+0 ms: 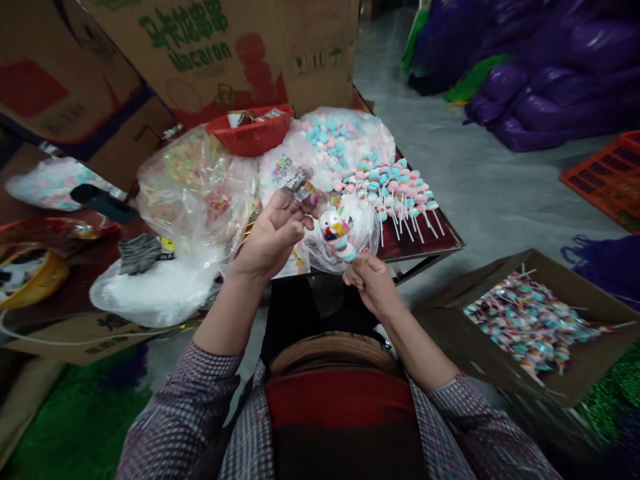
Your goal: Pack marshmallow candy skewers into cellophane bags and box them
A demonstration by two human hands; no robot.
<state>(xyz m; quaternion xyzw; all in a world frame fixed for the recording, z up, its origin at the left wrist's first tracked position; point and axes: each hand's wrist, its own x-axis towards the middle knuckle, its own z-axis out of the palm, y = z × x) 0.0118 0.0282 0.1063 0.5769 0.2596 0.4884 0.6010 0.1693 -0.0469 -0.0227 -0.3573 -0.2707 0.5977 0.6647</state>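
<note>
My left hand (280, 230) is closed on a small clear printed plastic bag (299, 181), which sticks up past the fingertips. In my right hand (373, 281) is a marshmallow skewer (336, 230), gripped at its lower end, where the fingers hide the stick. The skewer tilts up and left, with a white, colourfully marked top piece above blue, white and pink ones. Behind it lies a clear plastic bag (367, 223) at the table's near edge. To the right, several marshmallow skewers (395, 187) lie in a pile, white sticks towards me.
A red basket (250, 139) stands behind bags of loose marshmallows (333, 137) and small candies (183, 167). Large cartons (305, 40) rise at the back. On the lower right, a cardboard box (450, 333) holds many wrapped skewers. Purple sacks (540, 87) lie on the floor.
</note>
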